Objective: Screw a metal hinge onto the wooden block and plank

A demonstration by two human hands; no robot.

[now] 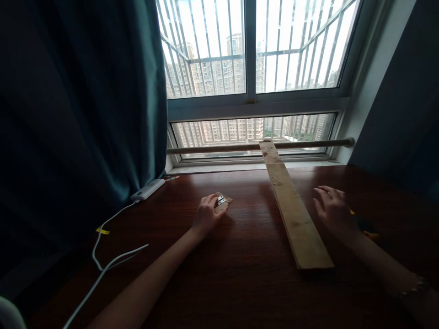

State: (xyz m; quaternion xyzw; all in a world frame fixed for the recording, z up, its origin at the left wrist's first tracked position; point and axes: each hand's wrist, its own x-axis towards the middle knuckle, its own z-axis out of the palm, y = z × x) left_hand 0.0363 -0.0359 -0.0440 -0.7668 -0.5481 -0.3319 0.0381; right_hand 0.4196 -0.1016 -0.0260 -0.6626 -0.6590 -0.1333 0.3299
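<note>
a barred window (251,50) beyond a reddish-brown tabletop (247,246), tower blocks (236,73) outside

on the left a blue-green curtain (147,91) hangs in folds, its lower edge near a white elongated box (148,190) at the far left of the tabletop; a white cable (103,269) runs from the box toward the near left, looping, with a yellow tag (102,231) beside it. across the lower pane, left to right, goes a round rail (312,144); metal bars (283,52) stand beyond the glass. a shadowed wall (401,123) rises on the right, and a pale rounded object (9,315) is cut off at the near left.
</note>
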